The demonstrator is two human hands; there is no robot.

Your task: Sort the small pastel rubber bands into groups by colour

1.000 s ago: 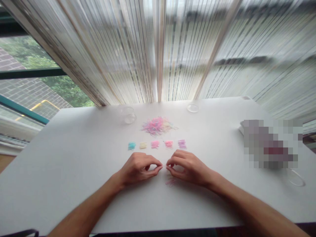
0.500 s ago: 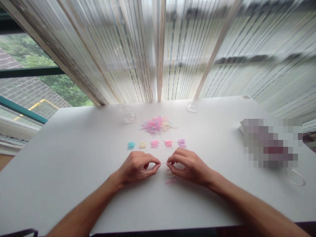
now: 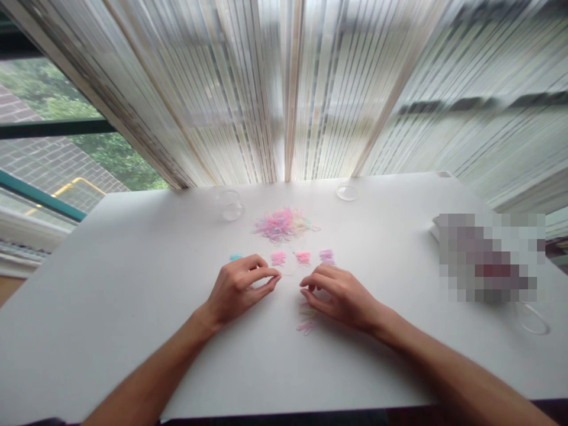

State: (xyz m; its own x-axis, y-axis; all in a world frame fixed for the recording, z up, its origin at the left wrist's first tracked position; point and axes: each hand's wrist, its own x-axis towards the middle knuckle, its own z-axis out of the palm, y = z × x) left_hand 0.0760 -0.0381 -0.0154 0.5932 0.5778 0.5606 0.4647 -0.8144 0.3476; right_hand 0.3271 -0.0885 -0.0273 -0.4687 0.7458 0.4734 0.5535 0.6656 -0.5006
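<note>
Between thumb and forefinger, my left hand (image 3: 237,290) pinches a thin pink elastic band (image 3: 287,274), its free end pointing right. My right hand (image 3: 339,293) holds nothing, with a small gap between thumb and forefinger. Ahead of the hands runs a row of small sorted bundles: teal (image 3: 235,257), pink (image 3: 278,258), coral pink (image 3: 303,258) and purple (image 3: 327,257). The cream bundle is mostly behind my left hand. A few loose pink bands (image 3: 306,326) and pale yellow ones (image 3: 306,309) lie beneath and below my right fingers.
A heap of mixed pastel bands (image 3: 284,225) lies beyond the row on the white table (image 3: 110,331). A clear round container (image 3: 231,207) stands behind to the left, a clear lid (image 3: 347,193) behind to the right. A blurred-out object (image 3: 483,257) sits at right with a white loop (image 3: 532,319).
The pink band was stretched between both hands; my right fingers have let go and parted. My left hand has moved up and slightly left with it, covering the cream bundle.
</note>
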